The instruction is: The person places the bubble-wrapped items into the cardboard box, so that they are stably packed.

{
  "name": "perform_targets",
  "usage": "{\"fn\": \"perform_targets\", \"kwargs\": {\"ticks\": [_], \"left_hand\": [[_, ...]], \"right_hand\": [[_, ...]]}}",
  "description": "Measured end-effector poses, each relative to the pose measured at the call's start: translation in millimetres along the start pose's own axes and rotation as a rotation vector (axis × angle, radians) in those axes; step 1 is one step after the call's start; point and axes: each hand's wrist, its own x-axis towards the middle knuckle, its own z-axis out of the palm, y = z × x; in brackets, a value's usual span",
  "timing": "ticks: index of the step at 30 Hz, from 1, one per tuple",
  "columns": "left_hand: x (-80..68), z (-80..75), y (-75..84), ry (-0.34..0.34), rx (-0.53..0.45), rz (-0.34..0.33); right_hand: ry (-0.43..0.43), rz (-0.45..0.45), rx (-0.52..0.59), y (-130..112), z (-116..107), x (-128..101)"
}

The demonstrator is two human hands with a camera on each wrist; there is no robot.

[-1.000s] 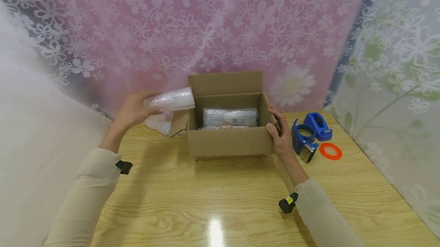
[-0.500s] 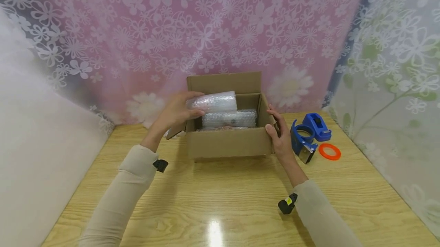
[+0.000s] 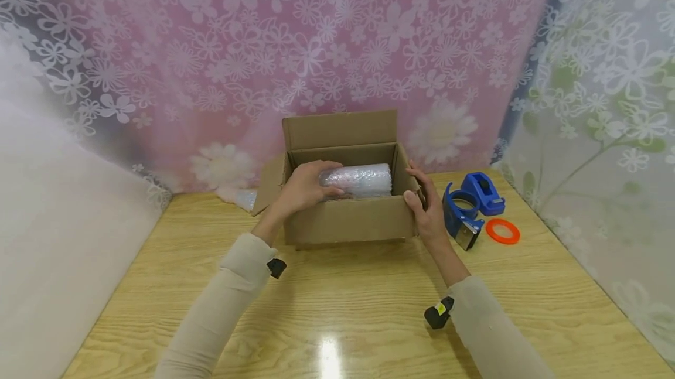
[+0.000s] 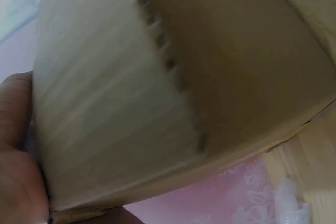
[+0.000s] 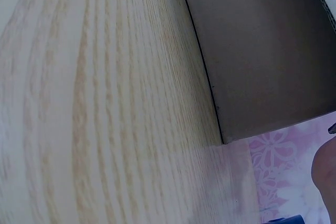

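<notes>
Bubble-wrapped roll crosswise in box

Box: matt brown corrugated cardboard, fluting visible at cut edges. Roll under my left hand: clear bubble wrap, shiny, bumpy. Table: light wood grain, smooth, glossy, with a lamp glare near me. Dispenser, right: blue plastic, metal blade plate. Ring: orange plastic. My sleeves: beige matt cloth.

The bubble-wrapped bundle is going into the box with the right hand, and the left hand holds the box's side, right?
Not quite: the hands are swapped. In the head view the left hand puts the bubble-wrapped bundle into the box, and the right hand holds its side.
</notes>
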Motion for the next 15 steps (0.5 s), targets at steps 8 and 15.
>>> {"fn": "perform_targets", "kwargs": {"ticks": [8,15], "left_hand": [[-0.3,4.6,-3.0,0.012,0.053,-0.011],[0.7,8.2,-3.0,-0.025,0.030,-0.025]], "right_hand": [[0.006,-0.026,0.005,-8.0,5.0,2.0],[0.002,0.007,0.019,-1.6,2.1,0.7]]}}
